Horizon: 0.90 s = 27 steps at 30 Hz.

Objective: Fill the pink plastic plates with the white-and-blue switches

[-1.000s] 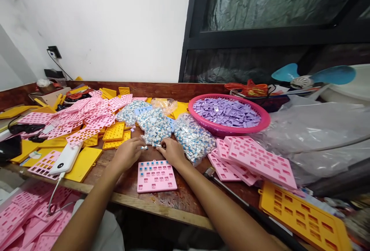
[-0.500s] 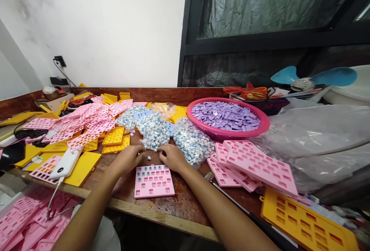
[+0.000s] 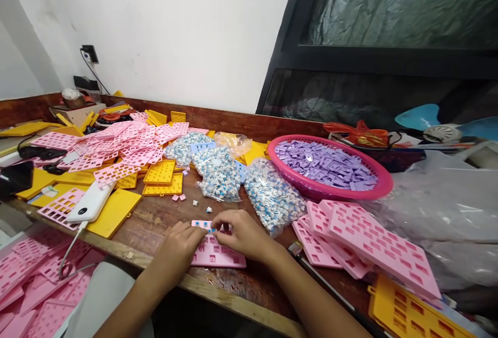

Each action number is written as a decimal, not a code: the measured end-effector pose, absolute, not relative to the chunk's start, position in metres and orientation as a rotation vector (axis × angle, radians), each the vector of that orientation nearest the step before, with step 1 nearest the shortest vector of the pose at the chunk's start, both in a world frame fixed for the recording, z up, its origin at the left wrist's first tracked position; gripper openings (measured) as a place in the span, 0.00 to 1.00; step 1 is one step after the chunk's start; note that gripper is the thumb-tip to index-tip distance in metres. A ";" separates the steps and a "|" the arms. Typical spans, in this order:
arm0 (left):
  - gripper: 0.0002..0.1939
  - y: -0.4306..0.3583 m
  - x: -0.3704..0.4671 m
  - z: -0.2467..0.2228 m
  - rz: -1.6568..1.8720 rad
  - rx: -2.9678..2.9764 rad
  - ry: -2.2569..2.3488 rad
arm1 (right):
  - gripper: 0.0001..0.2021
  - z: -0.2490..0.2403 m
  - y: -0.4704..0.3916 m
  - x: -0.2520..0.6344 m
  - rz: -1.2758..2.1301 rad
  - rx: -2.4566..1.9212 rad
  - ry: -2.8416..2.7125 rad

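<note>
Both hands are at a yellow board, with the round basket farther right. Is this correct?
The colour is wrong: in the head view, the left hand and right hand are at a pink board, with the round basket farther right.

Pink plate (image 3: 216,253) is lying flat, partly under the fingers (image 3: 223,218), square holes (image 3: 212,258) showing on the near side. Blue switches (image 3: 206,224) are sitting in its far rows, and a couple loose switches (image 3: 209,210) are lying beyond the fingers.

Tabletop (image 3: 146,217) lies free before yellow trays (image 3: 160,173); bags (image 3: 217,174) block behind pink board (image 3: 218,253).
</note>
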State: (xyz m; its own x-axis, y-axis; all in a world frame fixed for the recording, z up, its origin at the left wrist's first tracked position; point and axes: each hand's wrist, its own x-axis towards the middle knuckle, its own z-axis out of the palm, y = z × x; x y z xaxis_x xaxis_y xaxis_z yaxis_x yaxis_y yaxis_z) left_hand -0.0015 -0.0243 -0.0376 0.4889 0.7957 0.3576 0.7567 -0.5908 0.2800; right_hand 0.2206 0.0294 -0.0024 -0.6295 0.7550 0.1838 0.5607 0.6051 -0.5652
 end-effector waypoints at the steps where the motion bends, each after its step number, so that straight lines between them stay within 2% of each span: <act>1: 0.12 -0.025 -0.001 -0.043 0.732 2.659 1.376 | 0.06 -0.003 0.027 0.218 0.575 -1.075 -2.487; 6: 0.14 -0.024 0.001 -0.053 0.814 2.644 1.411 | 0.05 -0.006 0.024 0.216 0.373 -1.107 -2.603; 13: 0.08 -0.019 0.009 -0.045 0.834 2.519 1.451 | 0.04 -0.010 0.031 0.221 0.534 -1.210 -2.474; 27: 0.05 -0.016 0.018 -0.043 0.740 2.556 1.608 | 0.05 -0.021 0.035 0.219 0.496 -1.209 -2.384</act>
State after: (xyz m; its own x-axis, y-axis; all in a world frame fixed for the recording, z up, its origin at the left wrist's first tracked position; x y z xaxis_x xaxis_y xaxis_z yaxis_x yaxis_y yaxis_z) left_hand 0.0184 -0.0163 -0.0435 0.3522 0.8578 0.3743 0.8424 -0.4648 0.2726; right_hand 0.2192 0.0347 -0.0211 -0.5336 0.8206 0.2047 0.6707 0.5579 -0.4888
